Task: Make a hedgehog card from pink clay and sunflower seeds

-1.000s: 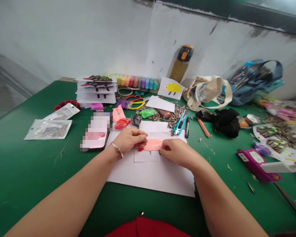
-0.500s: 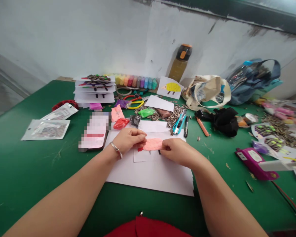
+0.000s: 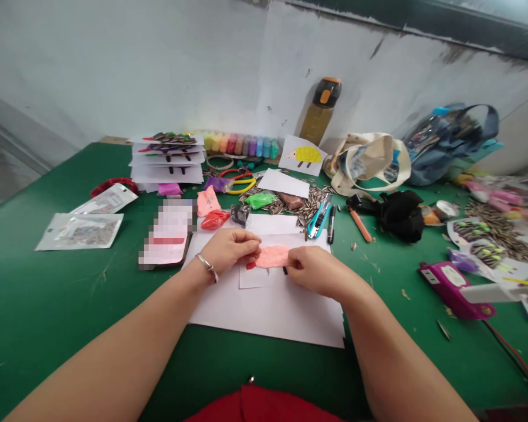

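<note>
A flattened oval of salmon-pink modelling clay (image 3: 273, 256) lies over a small white card (image 3: 253, 279), with a bit of red clay (image 3: 251, 265) and a dark mark showing at its lower edge. My left hand (image 3: 234, 248) has its fingers pinched together at the clay's left end. At the right end, my right hand (image 3: 310, 265) is curled closed, its fingertips on the clay's edge. Both hands rest above larger white sheets (image 3: 264, 319). Behind them lie small packets of red clay (image 3: 215, 220), black clay (image 3: 240, 215) and green clay (image 3: 260, 200).
A phone (image 3: 169, 234) and seed packets (image 3: 81, 230) lie to the left. Sunflower seeds (image 3: 310, 205), a teal box cutter (image 3: 320, 217) and a black pen (image 3: 331, 225) are behind my right hand. A bottle (image 3: 321, 111) leans on the wall; a magenta glue gun (image 3: 455, 291) sits right.
Both hands stay at the ends of the pink clay, with hardly any movement. The whole view has shifted very slightly.
</note>
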A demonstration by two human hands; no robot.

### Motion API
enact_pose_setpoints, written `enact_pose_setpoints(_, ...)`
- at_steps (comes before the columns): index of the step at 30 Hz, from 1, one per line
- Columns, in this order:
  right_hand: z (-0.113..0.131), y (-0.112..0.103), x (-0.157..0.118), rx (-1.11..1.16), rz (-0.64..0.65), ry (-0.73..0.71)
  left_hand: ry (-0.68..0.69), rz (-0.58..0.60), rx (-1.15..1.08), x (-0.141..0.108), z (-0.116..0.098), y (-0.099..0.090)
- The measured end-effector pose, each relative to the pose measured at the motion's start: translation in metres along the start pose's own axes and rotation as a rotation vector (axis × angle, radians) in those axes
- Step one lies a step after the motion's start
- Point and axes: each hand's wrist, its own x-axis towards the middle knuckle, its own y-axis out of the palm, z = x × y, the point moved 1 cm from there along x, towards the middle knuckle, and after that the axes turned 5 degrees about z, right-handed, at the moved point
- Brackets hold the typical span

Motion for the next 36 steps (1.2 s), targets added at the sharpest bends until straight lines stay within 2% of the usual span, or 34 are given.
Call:
enact_pose_setpoints(9,-0.0025,-0.0032,-0.0019,0.063,0.038,-0.013,-0.018,-0.006,0.001,0.0003,0.0003,-0.0004)
enact_pose_setpoints(15,0.0021,-0.0013,-0.0026,-0.022,0.016,0.011,0.017,0.010,0.014,-0.0013,-0.0007,0.0007)
enact_pose_setpoints(22,0.0008,-0.0039,-0.0056,0.032,0.038,-0.011,0.018,0.026,0.010,-0.0001,-0.0001,0.0004)
enact_pose_setpoints(31,0.0057,-0.0009,-0.0037,-0.044,0.026,-0.003,0.017,0.021,0.016,-0.0011,-0.0005,0.0006)
enact_pose_setpoints(36,0.0011,-0.0030,-0.0059,0.022,0.023,-0.025,0.015,0.021,0.018,0.0007,0.0012,-0.0005)
